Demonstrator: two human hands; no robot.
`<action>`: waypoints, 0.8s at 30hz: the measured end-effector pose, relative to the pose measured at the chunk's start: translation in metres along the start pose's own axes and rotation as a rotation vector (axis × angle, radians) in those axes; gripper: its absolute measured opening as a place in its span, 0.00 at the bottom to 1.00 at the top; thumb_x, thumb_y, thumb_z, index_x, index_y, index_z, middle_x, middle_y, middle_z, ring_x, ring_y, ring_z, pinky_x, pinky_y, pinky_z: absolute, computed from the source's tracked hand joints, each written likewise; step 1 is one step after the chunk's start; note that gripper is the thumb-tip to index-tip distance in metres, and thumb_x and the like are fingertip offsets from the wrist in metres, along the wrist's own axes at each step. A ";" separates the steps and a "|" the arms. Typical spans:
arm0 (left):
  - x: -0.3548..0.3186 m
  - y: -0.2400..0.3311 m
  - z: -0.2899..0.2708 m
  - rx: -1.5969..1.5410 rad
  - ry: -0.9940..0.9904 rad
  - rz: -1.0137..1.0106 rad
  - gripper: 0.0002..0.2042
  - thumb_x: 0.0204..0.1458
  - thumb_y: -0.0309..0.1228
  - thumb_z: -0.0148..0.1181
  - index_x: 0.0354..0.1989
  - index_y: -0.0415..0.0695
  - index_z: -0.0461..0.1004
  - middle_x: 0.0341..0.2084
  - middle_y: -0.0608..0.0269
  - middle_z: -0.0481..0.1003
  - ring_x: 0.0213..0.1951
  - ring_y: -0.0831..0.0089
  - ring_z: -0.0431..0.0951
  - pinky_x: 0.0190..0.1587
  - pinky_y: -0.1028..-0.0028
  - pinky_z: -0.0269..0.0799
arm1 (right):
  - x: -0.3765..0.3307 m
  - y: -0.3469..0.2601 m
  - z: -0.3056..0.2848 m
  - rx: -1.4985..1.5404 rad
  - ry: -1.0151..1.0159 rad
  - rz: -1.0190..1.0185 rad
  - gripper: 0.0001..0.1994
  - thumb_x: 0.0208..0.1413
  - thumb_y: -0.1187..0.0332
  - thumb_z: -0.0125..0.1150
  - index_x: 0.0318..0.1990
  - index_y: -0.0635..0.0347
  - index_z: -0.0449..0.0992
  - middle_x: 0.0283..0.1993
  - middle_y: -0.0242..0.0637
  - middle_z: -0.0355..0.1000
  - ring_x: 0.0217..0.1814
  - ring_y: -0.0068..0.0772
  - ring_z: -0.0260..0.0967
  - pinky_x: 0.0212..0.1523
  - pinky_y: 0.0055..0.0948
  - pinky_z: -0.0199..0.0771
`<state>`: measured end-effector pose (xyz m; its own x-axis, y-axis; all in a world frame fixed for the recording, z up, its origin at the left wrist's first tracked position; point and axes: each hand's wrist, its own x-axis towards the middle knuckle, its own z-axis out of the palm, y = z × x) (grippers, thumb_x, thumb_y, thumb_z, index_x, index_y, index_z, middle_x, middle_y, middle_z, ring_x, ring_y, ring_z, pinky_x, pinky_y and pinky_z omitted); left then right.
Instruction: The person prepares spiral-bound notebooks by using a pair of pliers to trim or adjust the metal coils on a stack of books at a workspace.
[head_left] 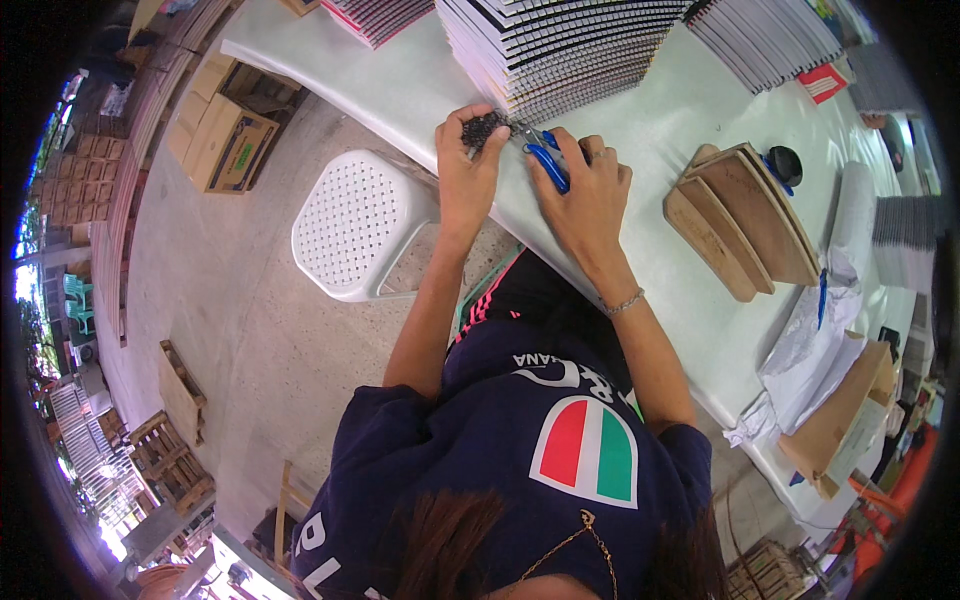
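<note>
While the left hand [468, 170] pinches a bunch of dark curly wire [482, 130] between its thumb and bent fingers, the right hand [588, 195] has hold of pliers [548, 168] with blue handles. Its thumb is on one side of the handles and its fingers are on the other. The handles stand a little apart. The metal tip is right by the wire, but I cannot tell if it bites on it.

The wire and the pliers are over the near edge of the white table [650, 240], just in front of a tall stack of books [560, 60] with black rings. To the right on the table sit some brown boards [745, 225], with a small black roll [785, 165] beside them. A white stool [350, 220] is on the floor to the left. Farther left is a brown box [235, 150].
</note>
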<state>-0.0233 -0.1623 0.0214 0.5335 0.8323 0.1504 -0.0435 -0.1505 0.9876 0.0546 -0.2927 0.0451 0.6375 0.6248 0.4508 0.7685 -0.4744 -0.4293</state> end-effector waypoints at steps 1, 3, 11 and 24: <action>0.000 0.001 0.000 0.007 0.001 0.008 0.15 0.58 0.26 0.65 0.53 0.40 0.73 0.47 0.55 0.68 0.46 0.68 0.74 0.53 0.70 0.70 | 0.000 0.000 0.000 0.003 0.002 -0.002 0.20 0.57 0.54 0.65 0.53 0.52 0.78 0.43 0.40 0.71 0.45 0.41 0.67 0.46 0.43 0.59; 0.000 0.002 0.000 0.019 0.001 0.024 0.15 0.58 0.26 0.65 0.52 0.40 0.73 0.47 0.55 0.69 0.46 0.68 0.74 0.54 0.70 0.70 | 0.002 -0.003 0.001 0.005 0.012 -0.012 0.18 0.57 0.54 0.66 0.50 0.53 0.78 0.41 0.40 0.72 0.42 0.41 0.69 0.44 0.43 0.62; 0.000 0.003 -0.002 0.084 0.001 0.030 0.14 0.59 0.27 0.63 0.52 0.41 0.73 0.46 0.56 0.69 0.43 0.69 0.73 0.51 0.70 0.70 | 0.008 -0.002 -0.010 0.023 -0.122 0.024 0.14 0.58 0.56 0.64 0.42 0.55 0.76 0.33 0.42 0.74 0.32 0.45 0.74 0.32 0.42 0.73; 0.000 0.004 0.002 0.000 0.025 -0.031 0.15 0.58 0.25 0.64 0.53 0.40 0.72 0.46 0.56 0.68 0.44 0.69 0.74 0.51 0.71 0.71 | 0.000 0.006 -0.008 -0.048 -0.048 -0.021 0.20 0.58 0.53 0.64 0.53 0.52 0.77 0.43 0.40 0.70 0.45 0.42 0.66 0.45 0.44 0.60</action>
<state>-0.0218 -0.1642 0.0248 0.5134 0.8496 0.1208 -0.0272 -0.1246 0.9918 0.0598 -0.3000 0.0485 0.6185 0.6636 0.4208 0.7844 -0.4891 -0.3815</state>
